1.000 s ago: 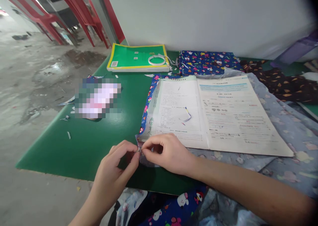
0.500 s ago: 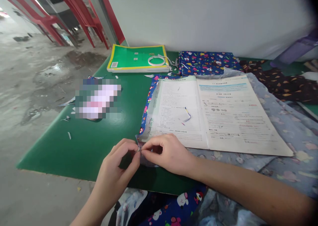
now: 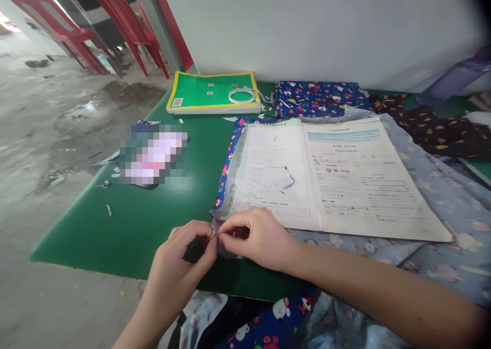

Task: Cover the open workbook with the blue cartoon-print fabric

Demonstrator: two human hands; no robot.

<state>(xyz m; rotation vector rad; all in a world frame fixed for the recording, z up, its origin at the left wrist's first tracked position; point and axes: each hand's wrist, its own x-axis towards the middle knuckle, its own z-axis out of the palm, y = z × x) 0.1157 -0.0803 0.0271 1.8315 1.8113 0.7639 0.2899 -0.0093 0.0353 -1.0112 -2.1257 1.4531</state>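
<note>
An open book (image 3: 276, 149) lies on patterned cloth, with blue printed fabric (image 3: 227, 167) folded along its left edge. At the book's lower left corner, my left hand (image 3: 182, 254) pinches the grey edge of the fabric between thumb and forefinger. My right hand (image 3: 261, 239) pinches the same bit of fabric from the other side, its fingertips touching those of the left. Their fingertips hide the pinched part. Short scraps of thread (image 3: 289, 178) rest on the left page. Grey printed cloth (image 3: 452, 241) spreads under the book to the right.
A green book (image 3: 199, 91) carries a white tape roll (image 3: 241, 95) at the back. Beside it is folded blue printed fabric (image 3: 318, 96). A blurred-out item (image 3: 153, 157) and paper scraps (image 3: 109, 210) are on the green table (image 3: 84, 241). A purple bottle (image 3: 450, 80) leans at right.
My hands stay at the book's corner, still pinching the fabric; the fingertips have shifted very slightly. The view has moved a little. Nothing else has visibly changed place.
</note>
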